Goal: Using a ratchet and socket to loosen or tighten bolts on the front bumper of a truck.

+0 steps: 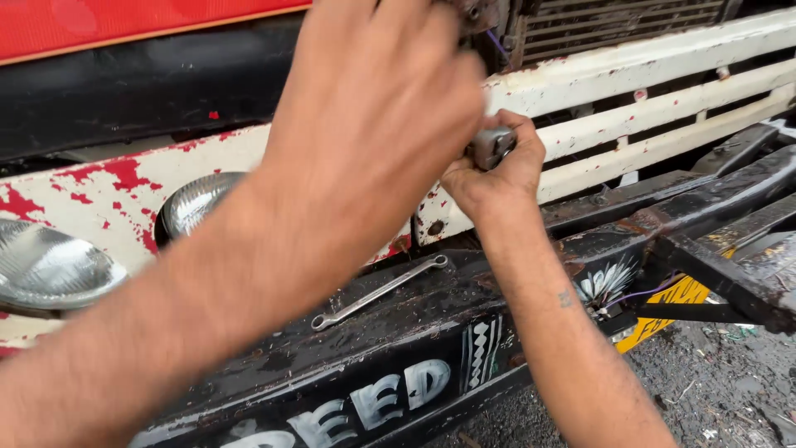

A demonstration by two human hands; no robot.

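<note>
The right hand (496, 170) is clenched around a small grey metal part (492, 148), pressing it up against the end of the chipped white grille bar (630, 79) on the front of the truck. Only a corner of the part shows between thumb and fingers, so its full shape is hard to tell. It looks like solid steel: stiff, small but fairly dense for its size, and probably greasy, given the grime all around. A pinch across its flat sides, as the hand has it now, seems the safest hold; bare fingers could slip on a wet or oily face.

The left hand (377, 108) is raised close to the camera, blurred, its fingers curled toward the same spot just above the part. Whether it grips anything I cannot tell, since the back of the hand hides the fingertips.

Below, a slim spanner (380, 292) lies loose on the wet black bumper (398, 348), well apart from both hands. Two round headlights (50, 265) sit to the left in the red-flecked white panel (108, 187). A bundle of loose wires (609, 286) hangs near the bumper's broken end.
</note>
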